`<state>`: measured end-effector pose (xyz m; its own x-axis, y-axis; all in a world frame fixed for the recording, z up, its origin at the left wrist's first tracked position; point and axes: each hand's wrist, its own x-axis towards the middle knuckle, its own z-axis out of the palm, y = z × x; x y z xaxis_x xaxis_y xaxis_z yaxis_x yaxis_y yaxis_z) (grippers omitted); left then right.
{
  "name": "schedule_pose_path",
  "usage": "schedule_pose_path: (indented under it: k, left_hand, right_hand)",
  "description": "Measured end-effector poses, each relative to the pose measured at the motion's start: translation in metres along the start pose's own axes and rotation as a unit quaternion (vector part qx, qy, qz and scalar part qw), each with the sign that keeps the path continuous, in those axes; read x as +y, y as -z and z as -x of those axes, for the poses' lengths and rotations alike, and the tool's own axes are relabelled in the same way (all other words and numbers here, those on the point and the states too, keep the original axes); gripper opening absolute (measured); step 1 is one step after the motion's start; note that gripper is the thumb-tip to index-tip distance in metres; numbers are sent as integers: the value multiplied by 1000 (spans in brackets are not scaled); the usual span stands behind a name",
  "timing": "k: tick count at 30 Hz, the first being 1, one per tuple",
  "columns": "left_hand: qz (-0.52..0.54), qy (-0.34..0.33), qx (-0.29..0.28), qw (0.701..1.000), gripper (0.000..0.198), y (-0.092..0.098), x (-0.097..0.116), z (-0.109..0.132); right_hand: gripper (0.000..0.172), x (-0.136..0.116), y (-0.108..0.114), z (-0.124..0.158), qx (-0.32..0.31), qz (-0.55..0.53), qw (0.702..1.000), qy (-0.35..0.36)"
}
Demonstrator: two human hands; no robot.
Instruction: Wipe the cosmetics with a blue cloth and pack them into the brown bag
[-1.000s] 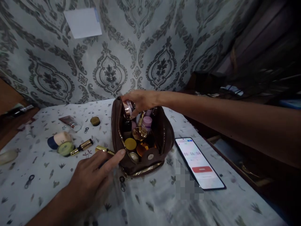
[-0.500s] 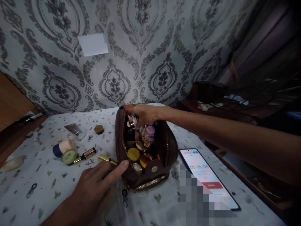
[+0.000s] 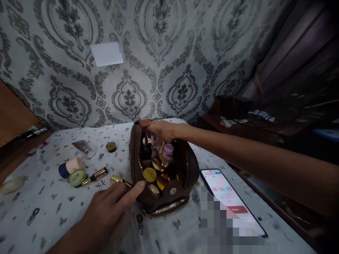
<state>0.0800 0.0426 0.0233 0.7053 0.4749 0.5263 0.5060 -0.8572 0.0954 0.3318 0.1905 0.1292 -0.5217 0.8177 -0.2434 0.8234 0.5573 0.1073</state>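
An open brown zip pouch (image 3: pixel 185 165) stands on the patterned cloth, packed with several small jars and bottles with gold and lilac caps. My right hand (image 3: pixel 160 130) reaches over its far end, fingers closed on a small rose-gold capped jar (image 3: pixel 148 140) that sits down among the others. My left hand (image 3: pixel 108 208) rests on the cloth at the near left of the pouch, fingers stretched out, the forefinger tip touching the pouch rim.
Left of the pouch lie two gold lipstick tubes (image 3: pixel 95 175), a green-lidded jar (image 3: pixel 76 177), a blue-and-cream bottle (image 3: pixel 69 165), a small tube (image 3: pixel 84 147) and a round compact (image 3: pixel 111 146). A lit phone (image 3: pixel 227 197) showing a timer lies right. Dark furniture stands at right.
My right hand has lowered the small jar from above the pouch's rim down into the pouch. My left hand has stayed at the near rim. The view has tilted up a little.
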Motion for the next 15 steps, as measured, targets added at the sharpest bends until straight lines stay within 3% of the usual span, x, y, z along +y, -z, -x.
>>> schedule_pose_path:
  k: [3, 10, 15]
  left_hand:
    - [1, 3, -9, 1000, 65, 0, 0, 0]
    - [2, 9, -5, 1000, 67, -1, 1, 0]
    - [-3, 4, -7, 1000, 67, 0, 2, -1]
  right_hand:
    - [40, -2, 3, 2, -10, 5, 1000, -5]
    - [62, 1, -6, -5, 18, 3, 1000, 15]
    - [52, -2, -5, -1, 7, 24, 1000, 13]
